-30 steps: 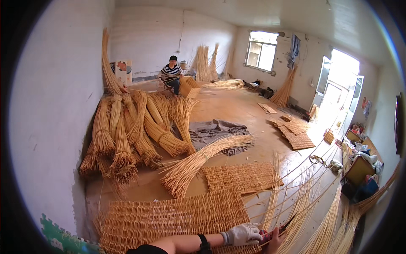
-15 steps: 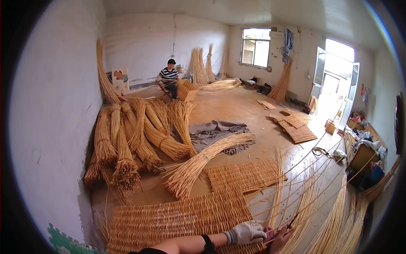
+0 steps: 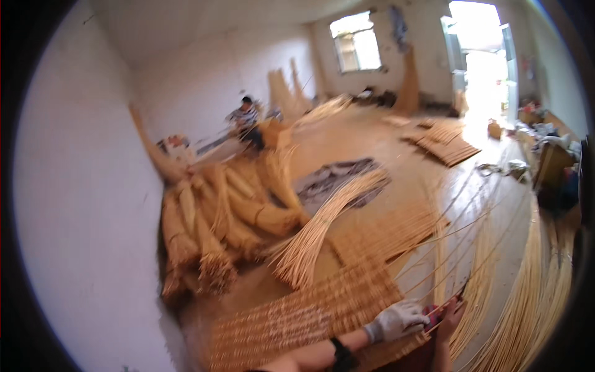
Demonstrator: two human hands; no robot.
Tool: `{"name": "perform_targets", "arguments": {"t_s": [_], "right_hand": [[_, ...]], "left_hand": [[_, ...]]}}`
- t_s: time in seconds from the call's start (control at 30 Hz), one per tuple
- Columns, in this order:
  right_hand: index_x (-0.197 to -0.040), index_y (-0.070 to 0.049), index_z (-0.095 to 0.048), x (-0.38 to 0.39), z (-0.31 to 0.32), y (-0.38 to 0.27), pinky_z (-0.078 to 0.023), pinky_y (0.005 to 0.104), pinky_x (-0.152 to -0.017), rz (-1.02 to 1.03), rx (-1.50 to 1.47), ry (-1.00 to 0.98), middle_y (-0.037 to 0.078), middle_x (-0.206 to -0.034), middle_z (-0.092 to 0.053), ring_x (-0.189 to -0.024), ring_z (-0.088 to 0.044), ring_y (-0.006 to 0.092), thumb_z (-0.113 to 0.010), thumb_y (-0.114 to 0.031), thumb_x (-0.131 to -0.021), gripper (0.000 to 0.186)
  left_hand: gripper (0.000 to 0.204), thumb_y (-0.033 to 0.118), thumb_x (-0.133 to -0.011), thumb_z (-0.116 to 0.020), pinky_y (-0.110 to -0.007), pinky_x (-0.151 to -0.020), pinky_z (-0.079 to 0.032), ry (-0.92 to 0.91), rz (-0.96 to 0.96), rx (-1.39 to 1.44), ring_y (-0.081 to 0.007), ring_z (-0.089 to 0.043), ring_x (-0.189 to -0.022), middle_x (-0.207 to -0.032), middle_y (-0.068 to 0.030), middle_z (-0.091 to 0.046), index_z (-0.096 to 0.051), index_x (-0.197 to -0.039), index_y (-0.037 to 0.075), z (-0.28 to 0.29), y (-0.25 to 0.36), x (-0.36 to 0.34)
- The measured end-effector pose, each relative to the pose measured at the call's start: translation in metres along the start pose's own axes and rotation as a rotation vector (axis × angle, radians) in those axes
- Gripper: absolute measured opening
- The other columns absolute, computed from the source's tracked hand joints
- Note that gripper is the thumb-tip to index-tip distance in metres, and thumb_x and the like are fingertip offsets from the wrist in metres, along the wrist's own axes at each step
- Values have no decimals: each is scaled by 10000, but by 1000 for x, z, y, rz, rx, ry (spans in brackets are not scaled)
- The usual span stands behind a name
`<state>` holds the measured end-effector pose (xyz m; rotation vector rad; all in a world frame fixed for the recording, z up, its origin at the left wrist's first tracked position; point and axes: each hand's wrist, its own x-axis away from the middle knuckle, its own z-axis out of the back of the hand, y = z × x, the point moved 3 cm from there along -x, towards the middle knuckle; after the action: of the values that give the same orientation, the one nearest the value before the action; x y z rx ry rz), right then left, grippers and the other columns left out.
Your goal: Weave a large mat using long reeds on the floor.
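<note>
A large woven wicker panel (image 3: 297,322) slants across the lower middle. Over its right end lies my left hand (image 3: 401,318) in a pale glove, fingers bent downward and close together; what they grip is hidden. Just right of it, my bare right hand (image 3: 452,317) is closed round a dark, narrow tool (image 3: 462,289), whose kind is blurred. A red patterned piece (image 3: 432,315) shows between the two hands. Thin loose rods (image 3: 455,232) fan out from the panel's right end toward the upper right.
Bundled rods (image 3: 217,229) lie along the left wall, with a loose sheaf (image 3: 328,223) beside a dark cloth (image 3: 338,180). Another woven panel (image 3: 387,232) lies beyond mine. Long rods (image 3: 520,291) spread at right. A seated person (image 3: 246,118) works at the back.
My view has tilted and swung, so the room appears shifted and blurred. Both hands stay together at the panel's right end. The seated person's head has bent lower.
</note>
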<state>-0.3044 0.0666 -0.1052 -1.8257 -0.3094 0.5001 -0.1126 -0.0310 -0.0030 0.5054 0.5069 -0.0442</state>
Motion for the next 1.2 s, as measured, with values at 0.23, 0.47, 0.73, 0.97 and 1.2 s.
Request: {"name": "perform_targets", "arguments": {"t_s": [0.23, 0.47, 0.73, 0.97, 1.2], "right_hand": [[-1316, -74, -538, 3, -4, -12, -387, 207, -588, 25, -89, -15, -38, -843, -536, -664, -472, 46, -544, -276, -1142, 266], [-1369, -67, -516, 8, -5, -12, -406, 226, -597, -24, -213, 3, -16, -858, -541, -683, -495, 64, -530, -267, -1148, 298], [-1348, -54, -514, 5, 0, -14, -426, 216, -592, -23, -74, -18, -25, -862, -551, -676, -506, 51, -534, -287, -1146, 309], [-1333, -34, -526, -3, -4, -6, -419, 220, -574, 8, -71, -54, -13, -814, -519, -646, -502, 62, -523, -305, -1149, 327], [-1306, -79, -573, 17, 21, -9, -367, 198, -615, -139, -49, -11, -53, -836, -513, -713, -476, 45, -510, -361, -1145, 331]], "left_hand": [[248, 292, -1020, -658, -524, -1222, -410, 9, -10, 35, -331, -682, -1129, -1045, -102, -697, -723, -1191, 126, 5, 9, -4], [266, 292, -992, -692, -525, -1233, -401, 53, -8, -17, -309, -668, -1171, -1067, -82, -699, -726, -1196, 124, 7, 5, -8], [1097, 785, -856, -610, -596, -1333, -65, -338, -71, -92, -407, -261, -1598, -1636, -206, -419, -326, -1662, 96, 4, 4, 12], [1162, 845, -833, -584, -597, -1331, -73, -324, -80, -88, -378, -237, -1613, -1676, -208, -372, -304, -1675, 95, 8, -1, 15], [1189, 905, -801, -535, -575, -1337, -85, -343, -11, -126, -365, -237, -1617, -1678, -189, -380, -321, -1675, 127, 7, 2, 17]]}}
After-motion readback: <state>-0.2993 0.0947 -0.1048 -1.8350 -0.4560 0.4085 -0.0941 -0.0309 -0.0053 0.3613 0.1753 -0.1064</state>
